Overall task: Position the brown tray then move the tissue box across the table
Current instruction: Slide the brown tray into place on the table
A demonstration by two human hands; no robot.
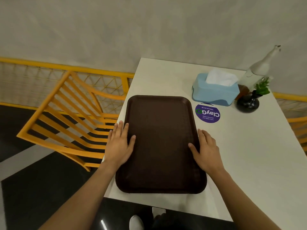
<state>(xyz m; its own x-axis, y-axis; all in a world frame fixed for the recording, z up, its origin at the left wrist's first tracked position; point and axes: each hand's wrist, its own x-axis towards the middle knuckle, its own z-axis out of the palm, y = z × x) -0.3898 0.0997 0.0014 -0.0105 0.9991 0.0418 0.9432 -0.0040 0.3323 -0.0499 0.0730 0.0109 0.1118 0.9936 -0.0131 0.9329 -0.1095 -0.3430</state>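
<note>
A dark brown rectangular tray (161, 143) lies flat on the white table (249, 163), near the table's left and front edges. My left hand (120, 145) rests on the tray's left rim with its fingers spread and the thumb inside. On the right rim my right hand (206, 150) lies the same way. Both hands hold the tray's sides. A light blue tissue box (214, 92) with a white tissue sticking out stands beyond the tray's far right corner, untouched.
A purple round sticker (207, 113) is on the table between tray and tissue box. A white bottle (255, 72) and a small black vase (247, 103) with a green plant stand at the far right. A yellow chair (66, 117) is left of the table, before a yellow railing.
</note>
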